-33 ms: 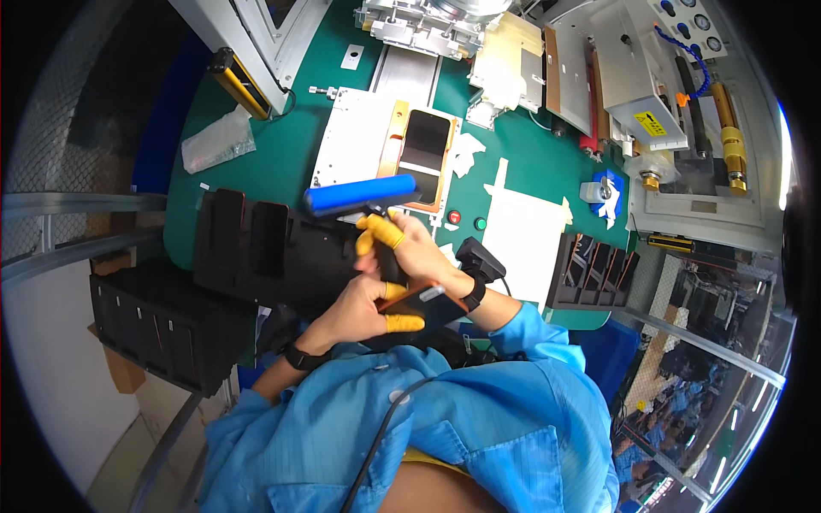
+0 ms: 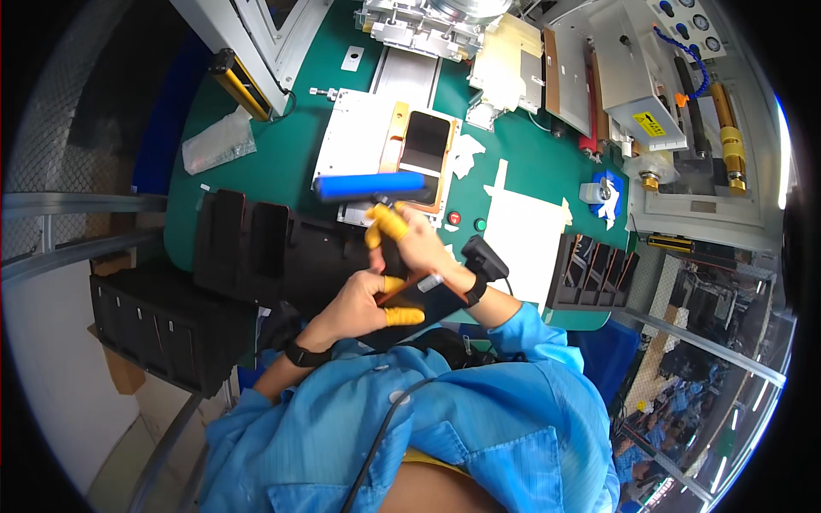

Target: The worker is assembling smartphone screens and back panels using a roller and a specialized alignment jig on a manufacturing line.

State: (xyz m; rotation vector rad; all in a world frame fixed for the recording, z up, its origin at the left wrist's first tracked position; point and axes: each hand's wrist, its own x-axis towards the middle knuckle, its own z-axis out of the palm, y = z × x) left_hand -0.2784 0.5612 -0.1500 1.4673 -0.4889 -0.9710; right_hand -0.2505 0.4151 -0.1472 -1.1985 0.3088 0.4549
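Note:
My right hand (image 2: 421, 246), with yellow finger cots on it, is closed round the handle of a blue roller (image 2: 369, 185). The roller lies level above the near edge of a white fixture plate (image 2: 352, 137); contact with it I cannot tell. On that plate an orange-edged frame (image 2: 396, 144) surrounds a dark glossy panel (image 2: 428, 137). Below the right wrist, my left hand (image 2: 355, 306) grips a thin dark panel (image 2: 434, 303) with an orange edge between thumb and fingers, tilted close to my body.
Black slotted trays (image 2: 244, 239) stand at the left, and another black rack (image 2: 590, 278) at the right. White paper (image 2: 526, 248) is taped to the green table. A red button (image 2: 454, 218) and a green button (image 2: 481, 224) sit beside the fixture. Metal machinery (image 2: 428, 30) occupies the back.
The blue roller has shifted slightly right and turned from a slant to nearly level, with my right hand moving along. My left hand and its panel have hardly moved.

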